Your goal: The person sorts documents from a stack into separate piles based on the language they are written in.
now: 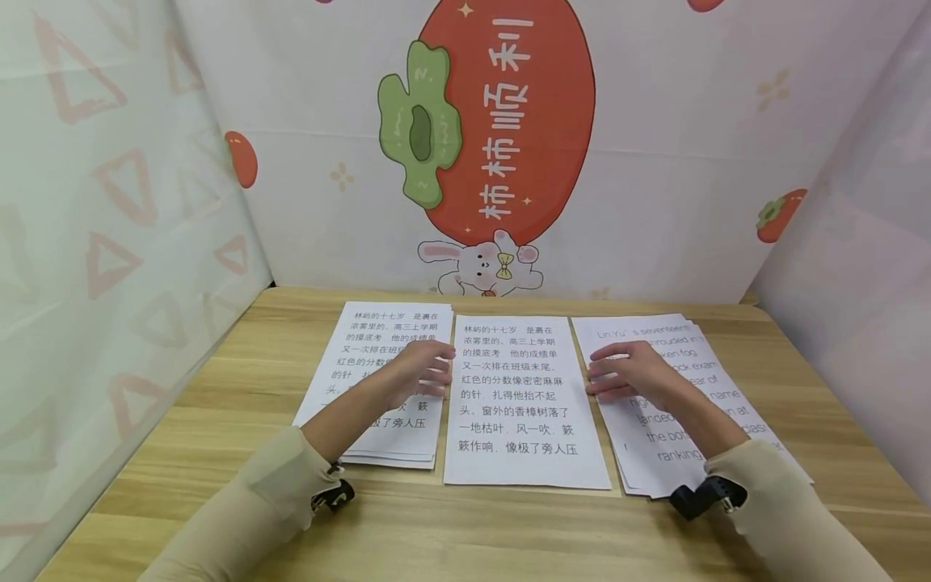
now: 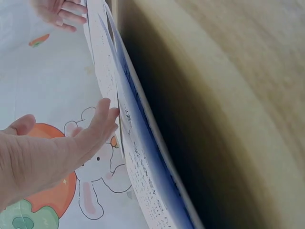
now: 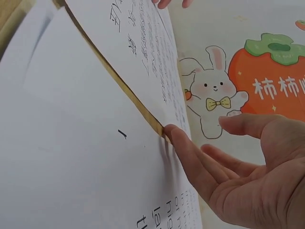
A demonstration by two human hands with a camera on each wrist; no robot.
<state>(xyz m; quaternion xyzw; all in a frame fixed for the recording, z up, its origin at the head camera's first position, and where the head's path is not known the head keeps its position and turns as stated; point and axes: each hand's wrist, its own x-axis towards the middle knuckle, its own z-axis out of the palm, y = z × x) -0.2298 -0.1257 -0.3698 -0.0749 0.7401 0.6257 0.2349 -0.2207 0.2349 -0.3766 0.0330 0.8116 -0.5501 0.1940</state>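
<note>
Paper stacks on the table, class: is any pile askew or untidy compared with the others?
Yes. The right stack, under the right hand, is turned at an angle and its sheets are fanned, edges showing. The left stack, under the left hand, is slightly fanned. The middle sheet lies straight.

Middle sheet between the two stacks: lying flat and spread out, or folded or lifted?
Flat and spread: the middle sheet shows all four edges on the table, its text unbroken, neither hand on it.

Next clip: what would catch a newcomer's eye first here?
Probably the big red persimmon banner with a rabbit on the back wall. Below it, three lots of printed paper lie side by side on the wooden table; the left hand rests on the left stack, the right hand on the right stack, flanking the single middle sheet.
</note>
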